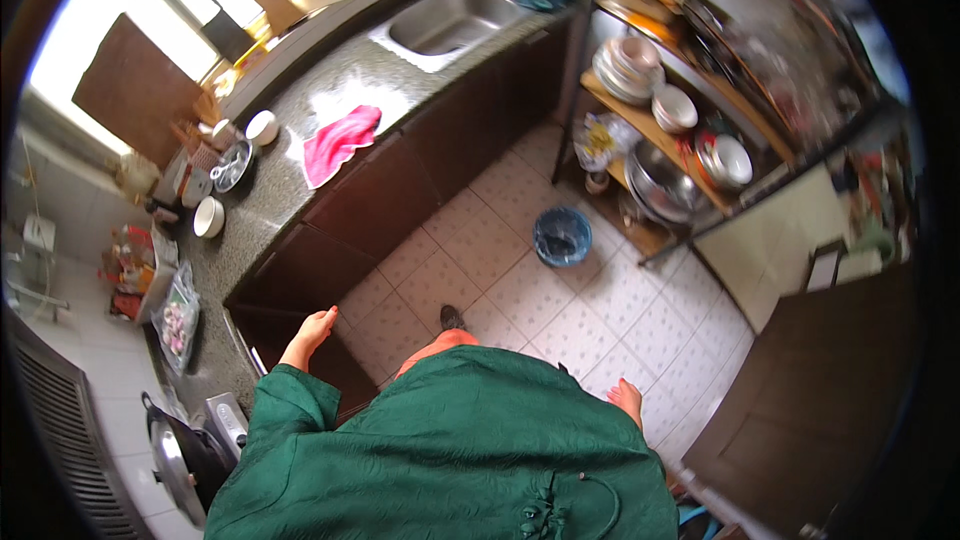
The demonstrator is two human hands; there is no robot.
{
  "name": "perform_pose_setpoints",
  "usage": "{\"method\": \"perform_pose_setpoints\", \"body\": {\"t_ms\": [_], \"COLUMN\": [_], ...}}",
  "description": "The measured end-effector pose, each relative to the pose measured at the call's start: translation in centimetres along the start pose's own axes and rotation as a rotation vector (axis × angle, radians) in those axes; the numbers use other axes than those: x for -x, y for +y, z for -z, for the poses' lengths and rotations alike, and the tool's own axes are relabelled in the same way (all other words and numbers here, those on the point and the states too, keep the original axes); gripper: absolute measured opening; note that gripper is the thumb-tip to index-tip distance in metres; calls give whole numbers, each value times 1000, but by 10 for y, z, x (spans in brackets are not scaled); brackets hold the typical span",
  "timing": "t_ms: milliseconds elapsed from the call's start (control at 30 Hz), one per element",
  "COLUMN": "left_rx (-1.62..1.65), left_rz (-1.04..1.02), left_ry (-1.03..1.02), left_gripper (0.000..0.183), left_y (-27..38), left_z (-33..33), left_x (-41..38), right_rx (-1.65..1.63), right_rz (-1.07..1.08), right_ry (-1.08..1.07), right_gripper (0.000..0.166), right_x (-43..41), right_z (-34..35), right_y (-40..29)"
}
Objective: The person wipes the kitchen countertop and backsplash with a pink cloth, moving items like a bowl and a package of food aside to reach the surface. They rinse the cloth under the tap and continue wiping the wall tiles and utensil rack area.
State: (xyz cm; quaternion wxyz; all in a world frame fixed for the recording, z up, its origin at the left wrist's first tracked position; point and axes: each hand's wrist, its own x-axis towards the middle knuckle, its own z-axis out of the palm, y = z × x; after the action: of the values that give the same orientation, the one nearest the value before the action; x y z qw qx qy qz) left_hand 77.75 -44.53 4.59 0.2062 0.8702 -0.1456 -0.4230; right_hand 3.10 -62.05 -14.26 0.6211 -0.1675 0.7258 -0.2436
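My left hand hangs beside the dark cabinet fronts below the counter and holds nothing. On the right of my body, over the tiled floor, is my right hand, loosely bent with nothing visible in it; the dark green garment partly hides that arm. A pink cloth lies crumpled near the front edge of the stone counter. Two white bowls, one near the corner and one farther along, stand close to a glass lid.
A blue bucket with a dark liner stands on the floor ahead. To its right is a shelf rack holding stacked bowls and metal basins. A steel sink is set into the counter. A black wok sits at left; a dark door is at right.
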Motion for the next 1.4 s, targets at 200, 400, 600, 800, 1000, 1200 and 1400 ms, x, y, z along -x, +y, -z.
{"method": "perform_pose_setpoints", "body": {"t_ms": [200,400,600,800,1000,1200,1400], "left_rx": [91,208,240,98,-247,-252,-36], "left_rz": [-401,-545,-548,-640,-640,-352,-266], "left_ry": [339,557,632,745,727,616,703], "left_gripper": [49,37,31,22,50,67,71], "left_y": [52,135,212,239,260,314,311], "left_z": [24,83,99,93,84,109,118], "left_x": [-82,-139,-188,-236,-291,-301,-328], "right_rx": [319,517,834,1185,1432,1425,1415], "right_rz": [297,621,1227,1494,1732,1867,1826], "right_ry": [-338,-783,-715,-503,-403,-646,-786], "right_gripper": [34,30,28,35,43,63,72], "right_x": [18,123,153,142,142,124,103], "right_z": [-269,-577,-785,-872,-908,-962,-926], "right_y": [-193,-308,-345,-331,-327,-363,-365]}}
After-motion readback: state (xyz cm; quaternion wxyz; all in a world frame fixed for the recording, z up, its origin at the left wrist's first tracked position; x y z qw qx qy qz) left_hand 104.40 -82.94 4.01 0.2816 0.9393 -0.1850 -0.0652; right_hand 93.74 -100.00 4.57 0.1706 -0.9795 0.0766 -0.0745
